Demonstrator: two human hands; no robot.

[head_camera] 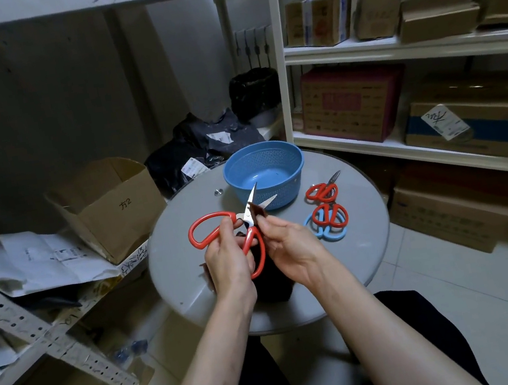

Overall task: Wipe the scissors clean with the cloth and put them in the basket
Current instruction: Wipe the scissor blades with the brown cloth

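Above the round table (pixel 185 269), left fingers (pixel 228 226) grip red scissors (pixel 248 214); right fingers (pixel 271 224) pinch cloth (pixel 274 284) against a blade.

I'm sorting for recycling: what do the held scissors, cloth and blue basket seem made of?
Held scissors: shiny bright blades, likely steel; glossy red handles, probably plastic. Cloth: dark, limp, apparently fabric. Blue basket: matte, perforated wall, likely moulded plastic.

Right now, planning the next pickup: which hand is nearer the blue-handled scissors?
Right. The right hand sits just left of the blue-handled scissors; the left hand is farther left, gripping the held red scissors.
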